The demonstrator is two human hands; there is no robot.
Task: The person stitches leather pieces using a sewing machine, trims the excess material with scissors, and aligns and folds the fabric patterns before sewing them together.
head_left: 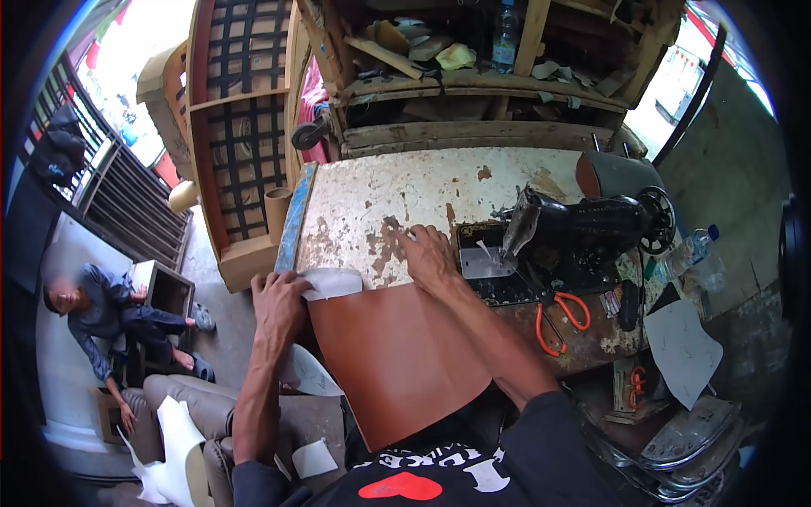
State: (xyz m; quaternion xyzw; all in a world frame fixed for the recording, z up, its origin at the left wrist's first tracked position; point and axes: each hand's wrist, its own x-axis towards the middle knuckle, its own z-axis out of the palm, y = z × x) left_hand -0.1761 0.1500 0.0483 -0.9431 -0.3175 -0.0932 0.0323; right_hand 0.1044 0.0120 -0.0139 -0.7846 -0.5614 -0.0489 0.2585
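Note:
A brown leather-like sheet (405, 355) hangs from the front edge of the worn white table (422, 182) down over my lap. My left hand (280, 308) is at the sheet's upper left corner, its fingers bent over a white paper piece (332, 283); what they grip, if anything, is hidden. My right hand (427, 258) rests on the table just above the sheet's top edge, fingers apart and holding nothing. Right of that hand stands a black sewing machine (583, 224). Scissors with orange handles (563, 321) lie in front of the machine.
Plastic bottle (688, 253) and white cut piece (683, 351) are at the right. Wooden shelves (473, 89) stand behind the table. A person (110, 313) sits at the left. White scraps (176, 452) lie at lower left, and metal-framed stools (688, 439) at lower right.

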